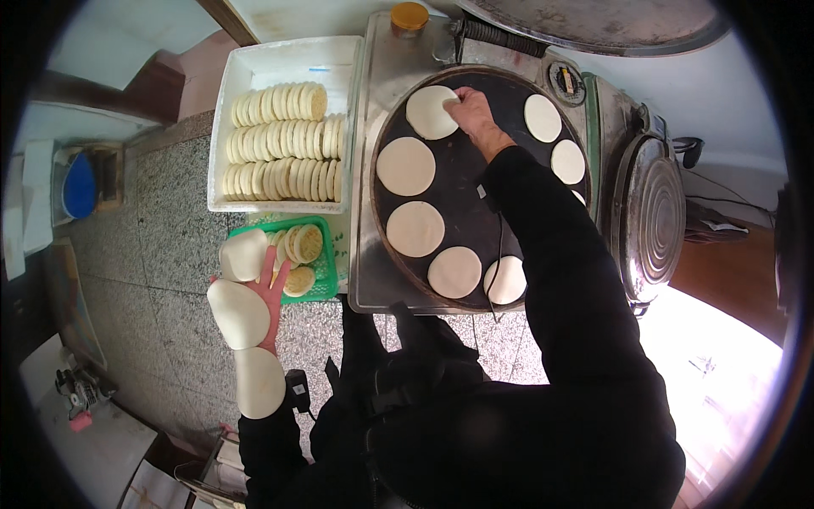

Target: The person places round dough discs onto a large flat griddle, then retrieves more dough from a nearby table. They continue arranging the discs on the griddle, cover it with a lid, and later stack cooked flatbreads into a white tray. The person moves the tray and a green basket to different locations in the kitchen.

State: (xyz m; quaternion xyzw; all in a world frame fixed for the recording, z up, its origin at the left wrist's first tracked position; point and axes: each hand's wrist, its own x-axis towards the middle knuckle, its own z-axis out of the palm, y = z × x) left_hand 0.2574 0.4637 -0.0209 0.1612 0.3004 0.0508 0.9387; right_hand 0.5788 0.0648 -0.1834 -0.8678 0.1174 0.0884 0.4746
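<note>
On a round black griddle (458, 191) lie several pale flat dough rounds, set in a ring near its rim. My right hand (474, 118) pinches the right edge of a dough round (432, 112) at the griddle's far left part. Three more dough rounds (238, 315) drape in a row over my left hand (273, 302), from the fingers to the wrist and sleeve. They hide much of that palm, and the visible fingers are spread. Under those fingers stands a green plastic basket (332, 267) with several cooked flatbreads (300, 280).
Behind the basket, a white foam box (216, 127) holds rows of cooked flatbreads (280, 143). A raised griddle lid (604, 22) hangs at the back. An orange-lidded jar (409, 18) stands on the metal rim. Right of the griddle is another round metal appliance (648, 216).
</note>
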